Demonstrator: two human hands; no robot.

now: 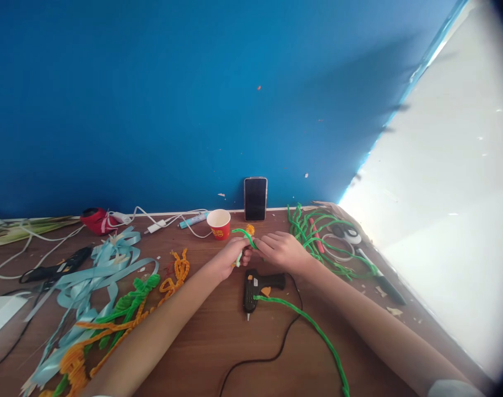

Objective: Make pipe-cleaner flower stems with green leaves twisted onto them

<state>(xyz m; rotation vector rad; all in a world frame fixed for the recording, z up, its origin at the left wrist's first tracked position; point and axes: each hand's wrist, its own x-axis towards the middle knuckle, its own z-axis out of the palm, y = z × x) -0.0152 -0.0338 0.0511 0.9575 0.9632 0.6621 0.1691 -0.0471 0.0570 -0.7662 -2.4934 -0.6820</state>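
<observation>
At the middle of the table my left hand [231,258] and my right hand [282,251] meet, fingers closed. Between them they pinch a green pipe cleaner [243,232], its free end curving to the left. An orange fuzzy piece [250,229] and a pale green stem-like bit show at my left fingers, partly hidden by them. Just below the hands lies a black glue gun [250,295], nozzle toward me. Another long green pipe cleaner [317,326] runs from beside it to the front edge of view.
A red paper cup [218,225] and a phone [255,199] stand by the blue wall. Green pipe cleaners [313,229] pile up at right. At left lie light blue ribbon [106,270], orange pipe cleaners [111,326], a second glue gun [65,263] and white cables [48,237].
</observation>
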